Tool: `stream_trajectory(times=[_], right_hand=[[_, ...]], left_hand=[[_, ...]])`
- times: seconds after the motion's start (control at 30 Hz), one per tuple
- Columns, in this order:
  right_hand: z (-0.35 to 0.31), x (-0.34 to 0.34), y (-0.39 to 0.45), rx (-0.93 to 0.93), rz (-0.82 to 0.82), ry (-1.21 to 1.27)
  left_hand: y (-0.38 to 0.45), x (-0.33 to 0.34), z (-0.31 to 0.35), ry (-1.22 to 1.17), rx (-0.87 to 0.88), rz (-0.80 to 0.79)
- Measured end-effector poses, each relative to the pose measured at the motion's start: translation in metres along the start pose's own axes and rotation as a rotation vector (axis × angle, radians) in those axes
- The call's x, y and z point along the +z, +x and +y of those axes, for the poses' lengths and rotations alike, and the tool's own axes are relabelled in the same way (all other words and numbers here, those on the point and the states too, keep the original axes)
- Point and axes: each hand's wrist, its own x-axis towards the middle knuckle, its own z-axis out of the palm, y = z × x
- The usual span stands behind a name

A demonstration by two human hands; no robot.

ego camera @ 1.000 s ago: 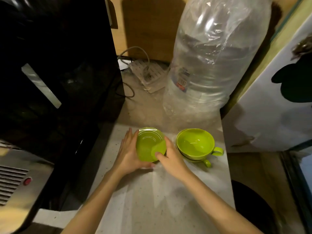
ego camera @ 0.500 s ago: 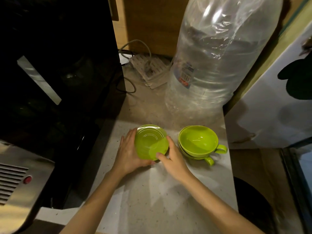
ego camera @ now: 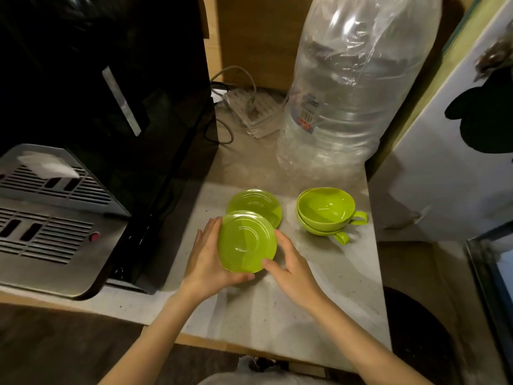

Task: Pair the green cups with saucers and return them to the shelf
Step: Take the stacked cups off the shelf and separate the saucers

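Two green saucers are on the pale counter. The near saucer (ego camera: 247,241) is lifted and tilted, held at its left and lower edge by my left hand (ego camera: 206,262). My right hand (ego camera: 294,269) is at its right edge, fingertips touching or nearly touching the rim. The far saucer (ego camera: 258,202) lies flat on the counter just behind, partly covered by the near one. Two green cups (ego camera: 326,209) sit nested to the right, their handles pointing right.
A black appliance with a steel grille (ego camera: 50,218) fills the left. A big clear plastic water bottle (ego camera: 349,101) stands at the back right, a power strip with cables (ego camera: 249,109) behind the saucers. A white cabinet side (ego camera: 449,168) bounds the right; the counter (ego camera: 277,315) ends near me.
The top saucer has come off the stack toward me, uncovering the second saucer behind it. Both hands moved nearer with it. The camera view has shifted back.
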Motion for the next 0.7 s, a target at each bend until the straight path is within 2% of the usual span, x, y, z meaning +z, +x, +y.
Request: stream_trajectory(times=[0.23,0.7], right_hand=[[0.012,0.012,-0.031,0.021,-0.020,-0.038],[0.013,0.018,-0.033,0.067,-0.042,-0.147]], left_hand=[[-0.046,0.008,-0.013,0.049,-0.071,-0.049],[-0.046,0.011,-0.021,0.096,0.001,-0.103]])
